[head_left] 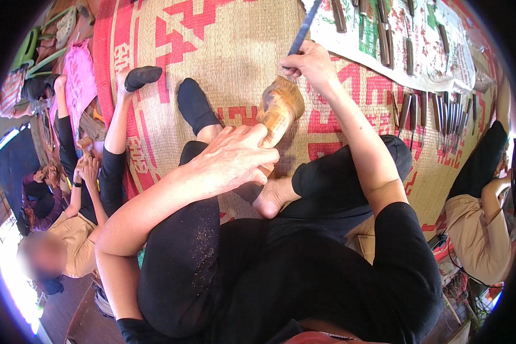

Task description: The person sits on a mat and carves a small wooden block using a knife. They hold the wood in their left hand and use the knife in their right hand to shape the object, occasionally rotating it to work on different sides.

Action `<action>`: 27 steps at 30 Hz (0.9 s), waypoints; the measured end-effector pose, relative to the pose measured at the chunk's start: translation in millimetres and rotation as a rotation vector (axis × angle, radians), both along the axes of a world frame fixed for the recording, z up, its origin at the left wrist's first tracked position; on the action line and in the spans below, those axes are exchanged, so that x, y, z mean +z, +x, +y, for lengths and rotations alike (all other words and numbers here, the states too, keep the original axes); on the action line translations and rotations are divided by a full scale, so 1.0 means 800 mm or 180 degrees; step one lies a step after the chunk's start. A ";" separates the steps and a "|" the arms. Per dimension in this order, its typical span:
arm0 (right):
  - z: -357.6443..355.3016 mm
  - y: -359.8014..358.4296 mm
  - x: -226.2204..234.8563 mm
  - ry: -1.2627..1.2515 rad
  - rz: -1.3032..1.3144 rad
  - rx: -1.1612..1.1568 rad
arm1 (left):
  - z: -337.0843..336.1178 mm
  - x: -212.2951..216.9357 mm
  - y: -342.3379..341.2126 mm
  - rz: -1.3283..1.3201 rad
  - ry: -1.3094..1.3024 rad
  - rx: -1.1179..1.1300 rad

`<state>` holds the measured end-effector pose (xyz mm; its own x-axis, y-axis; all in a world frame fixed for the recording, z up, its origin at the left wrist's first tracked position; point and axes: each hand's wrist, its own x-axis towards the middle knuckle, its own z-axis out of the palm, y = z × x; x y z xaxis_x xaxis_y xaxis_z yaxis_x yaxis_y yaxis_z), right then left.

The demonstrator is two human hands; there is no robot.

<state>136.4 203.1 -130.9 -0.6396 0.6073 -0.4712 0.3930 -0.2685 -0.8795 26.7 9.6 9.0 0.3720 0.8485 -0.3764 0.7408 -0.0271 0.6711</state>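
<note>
My left hand (235, 153) is closed round the lower part of a carved piece of wood (282, 109), yellow-brown and rounded, wider at its far end. It holds the piece slantwise above the mat, between my bent legs. In my right hand (314, 64), just beyond the wood's far end, the fingers are closed on a long, flat, dark bar that looks like a file (305, 26). The file points up and away, and its far end runs out of the picture. Whether its near end touches the wood I cannot tell. Pale shavings (203, 252) cling to my left trouser leg.
A woven straw mat (241, 43) with red patterns spreads under me. Several dark-handled tools lie on a printed white sheet (347, 43) at the far right; a row of chisel-like tools (447, 114) lies nearer. People sit at left (77, 241) and right (481, 223).
</note>
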 end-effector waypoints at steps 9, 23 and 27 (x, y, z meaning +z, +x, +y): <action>-0.016 -0.001 0.012 -0.0287 0.0227 0.0444 | -0.003 0.000 -0.002 -0.0073 0.0061 0.0080; -0.001 -0.003 -0.003 -0.0028 -0.0113 0.0218 | -0.004 -0.002 -0.003 -0.0120 0.0233 0.0121; 0.001 0.007 0.004 -0.0183 0.0453 0.0146 | -0.006 -0.003 -0.005 -0.0134 0.0197 0.0147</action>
<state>142.4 203.9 -127.5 -0.7290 0.5505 -0.4069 0.2784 -0.3046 -0.9109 22.7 4.8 6.5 0.3462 0.8863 -0.3076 0.7135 -0.0358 0.6997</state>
